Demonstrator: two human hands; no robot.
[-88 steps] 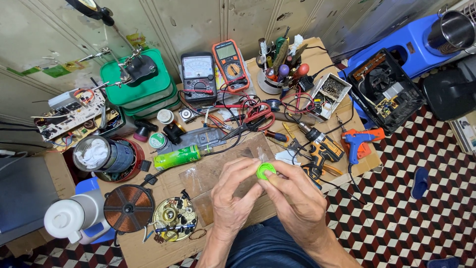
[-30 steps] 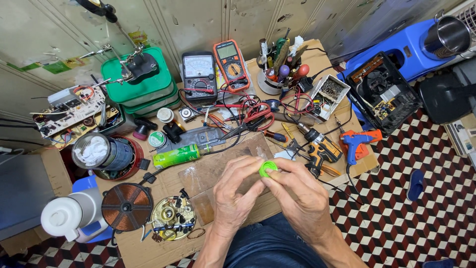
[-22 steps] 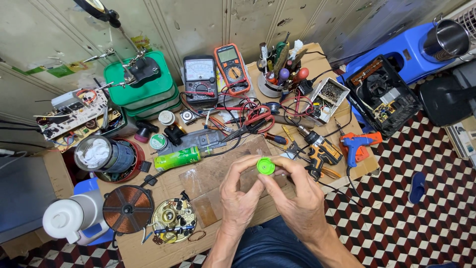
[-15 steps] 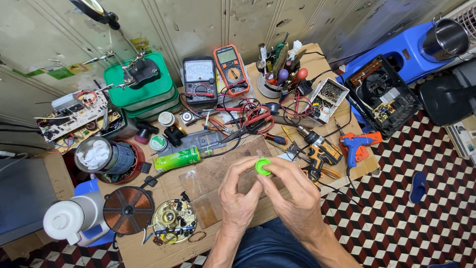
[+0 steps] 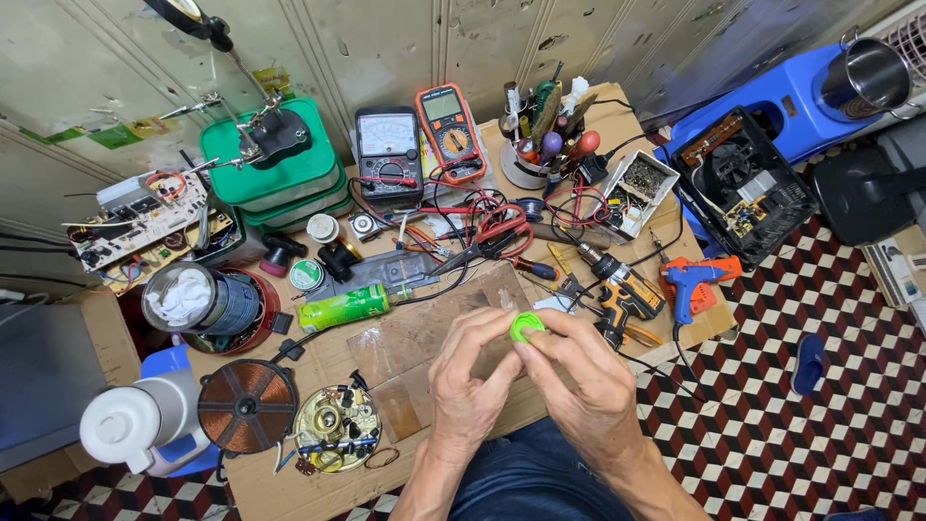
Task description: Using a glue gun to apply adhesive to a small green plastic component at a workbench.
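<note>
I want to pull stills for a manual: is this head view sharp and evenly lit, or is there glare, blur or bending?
Head view: soft, even light, weak shadows; both hands, left and right, and the small green ring look sharp; mild glare on the steel pot; wide-angle bending tilts the wall panels at the edges.

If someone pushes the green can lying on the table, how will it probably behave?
The green can lies on its side, so it would likely roll. It looks thin-walled, probably light. The black cable at its cap end might stop it.
</note>
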